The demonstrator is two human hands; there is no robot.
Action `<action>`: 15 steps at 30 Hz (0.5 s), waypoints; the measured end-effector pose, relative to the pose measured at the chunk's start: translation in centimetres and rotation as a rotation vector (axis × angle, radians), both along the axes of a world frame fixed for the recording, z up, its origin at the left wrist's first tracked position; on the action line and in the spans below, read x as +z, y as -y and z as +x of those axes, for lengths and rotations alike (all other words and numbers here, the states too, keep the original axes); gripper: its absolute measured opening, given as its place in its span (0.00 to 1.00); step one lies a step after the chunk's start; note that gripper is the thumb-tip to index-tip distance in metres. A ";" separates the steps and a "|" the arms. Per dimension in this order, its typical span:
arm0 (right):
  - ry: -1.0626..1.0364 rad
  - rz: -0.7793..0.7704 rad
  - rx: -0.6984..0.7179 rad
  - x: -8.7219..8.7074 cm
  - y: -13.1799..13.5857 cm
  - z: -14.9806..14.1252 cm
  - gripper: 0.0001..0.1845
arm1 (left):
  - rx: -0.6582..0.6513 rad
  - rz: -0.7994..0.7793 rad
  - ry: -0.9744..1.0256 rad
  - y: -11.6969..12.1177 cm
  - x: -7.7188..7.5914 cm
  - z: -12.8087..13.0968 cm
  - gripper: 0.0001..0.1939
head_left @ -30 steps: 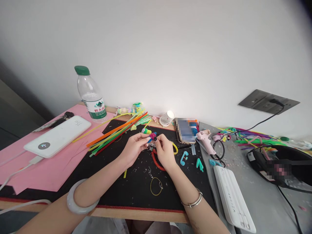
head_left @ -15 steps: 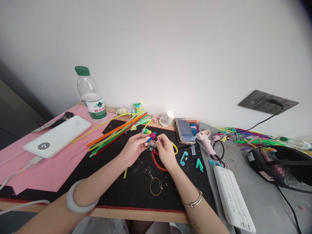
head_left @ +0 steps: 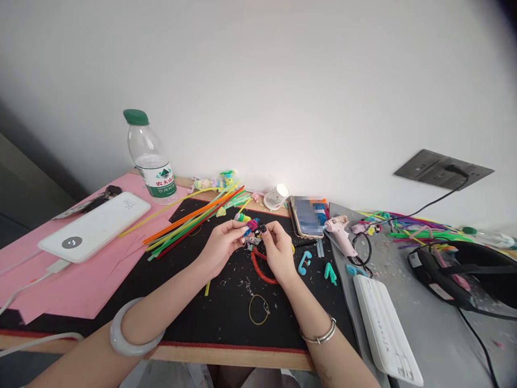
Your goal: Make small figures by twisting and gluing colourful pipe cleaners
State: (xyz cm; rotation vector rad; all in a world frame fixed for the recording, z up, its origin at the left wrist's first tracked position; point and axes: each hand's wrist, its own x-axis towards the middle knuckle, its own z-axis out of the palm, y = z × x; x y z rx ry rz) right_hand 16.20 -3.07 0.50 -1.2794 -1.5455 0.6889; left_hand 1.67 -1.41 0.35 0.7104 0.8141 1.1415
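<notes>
My left hand (head_left: 220,246) pinches a small pipe-cleaner figure (head_left: 251,227) in pink, blue and green, held just above the black mat (head_left: 226,302). My right hand (head_left: 278,248) meets it from the right, fingertips closed on a tiny black bead (head_left: 263,229) at the figure's side. Both hands hover over red-handled pliers (head_left: 258,265) lying on the mat. A pale bangle is on my left wrist, a thin metal bracelet on the right.
Loose coloured pipe cleaners (head_left: 194,216) fan out left of the hands. A water bottle (head_left: 151,157), a white power bank (head_left: 95,227), a paper cup (head_left: 277,196), a phone (head_left: 309,216), a pink glue gun (head_left: 341,233) and a white keyboard (head_left: 385,328) surround the mat.
The right fingertips have shifted slightly up and right at the figure, with the black bead now showing between them. The left hand has barely moved.
</notes>
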 end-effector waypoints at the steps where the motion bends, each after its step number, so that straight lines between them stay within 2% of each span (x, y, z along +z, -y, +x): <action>1: 0.001 -0.001 0.010 0.0 0.0 0.0 0.12 | 0.010 0.036 -0.039 0.0 0.0 0.0 0.07; 6: 0.001 -0.036 0.037 -0.3 0.0 -0.2 0.10 | 0.047 0.171 -0.203 0.2 0.1 0.1 0.08; 15: -0.155 -0.129 0.069 -0.5 -0.3 -0.3 0.08 | 0.056 0.244 -0.310 0.2 0.3 0.1 0.08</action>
